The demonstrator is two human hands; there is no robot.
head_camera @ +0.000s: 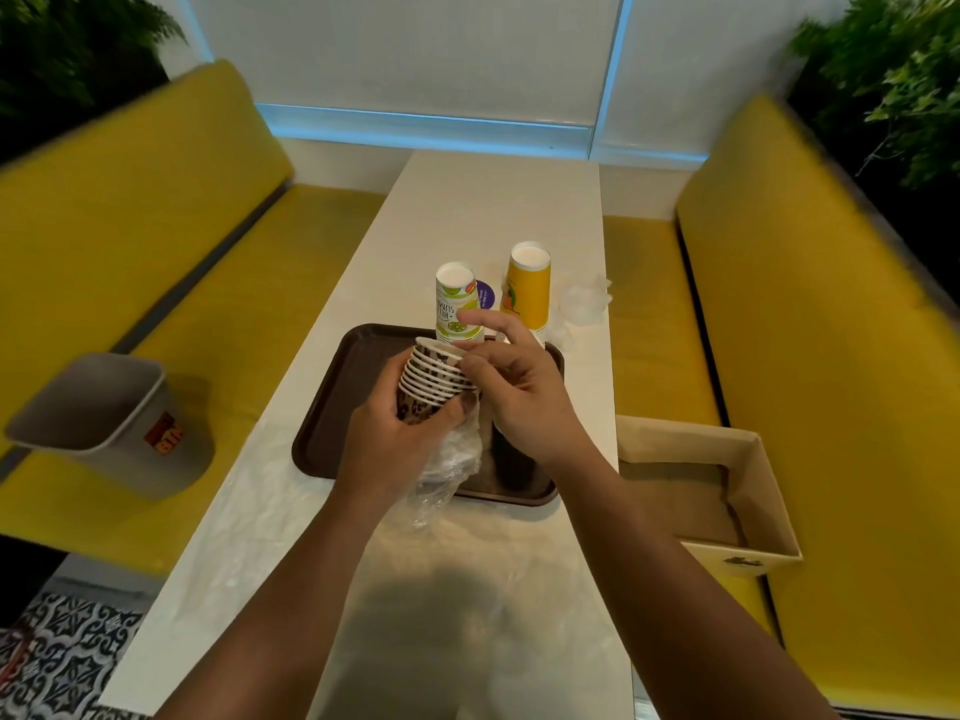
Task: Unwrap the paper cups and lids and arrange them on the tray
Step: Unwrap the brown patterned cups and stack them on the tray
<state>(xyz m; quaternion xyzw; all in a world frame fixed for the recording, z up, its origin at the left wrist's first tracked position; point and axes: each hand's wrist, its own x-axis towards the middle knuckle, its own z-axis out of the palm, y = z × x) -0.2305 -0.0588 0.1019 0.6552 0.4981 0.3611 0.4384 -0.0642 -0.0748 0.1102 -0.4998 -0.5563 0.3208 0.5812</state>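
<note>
- Stack of small patterned paper cups: held just above the middle of the brown tray, tilted with the rims up and to the right. The cups are nested tightly and probably very light.
- The thin paper walls would dent under a hard squeeze, so the rolled rims and the lower body of the stack look like the safest places to hold.
- Clear plastic wrap: pushed down off the stack and hanging crumpled below it. It is soft, slippery and likely to cling, so pulling it away from the base should free it.
- Left hand: fingers curled round the lower part of the stack, with the wrap bunched against the palm.
- Right hand: thumb and fingers pinch the rim of the top cup, index finger raised.
- Green-and-white cup stack and yellow cup stack: both upside down at the tray's far edge, just beside each other.
- Crumpled wrap: on the white table, right of the yellow stack.
- Cardboard box: on the right bench.
- Grey bin: on the left bench.
</note>
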